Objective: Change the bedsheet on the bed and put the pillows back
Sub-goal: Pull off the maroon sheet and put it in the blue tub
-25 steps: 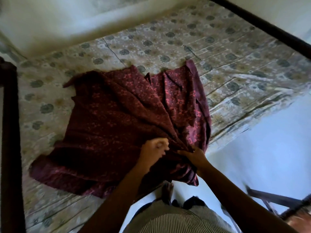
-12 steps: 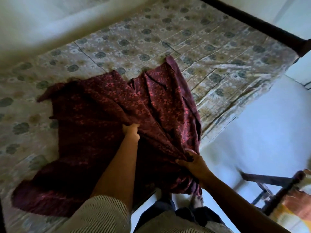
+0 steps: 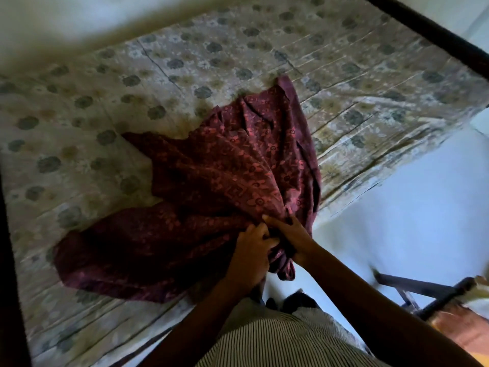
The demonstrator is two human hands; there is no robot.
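Note:
A maroon patterned bedsheet (image 3: 211,186) lies bunched on the bed, over a pale mattress (image 3: 132,88) printed with grey-green flowers. At the bed's near edge my left hand (image 3: 251,252) and my right hand (image 3: 291,234) sit side by side, both gripping the gathered end of the maroon sheet. A twisted tail of the sheet hangs below my right hand over the bed's edge. No pillows are in view.
A dark wooden bed rail (image 3: 428,35) runs across the top right, and a dark post (image 3: 10,274) stands at the left. A pale floor (image 3: 410,221) lies to the right, with a dark wooden chair frame (image 3: 423,290) and an orange cloth (image 3: 460,332) at the lower right.
My left hand came back from the middle of the sheet to the near edge beside my right hand. The maroon sheet got pulled in and is more bunched.

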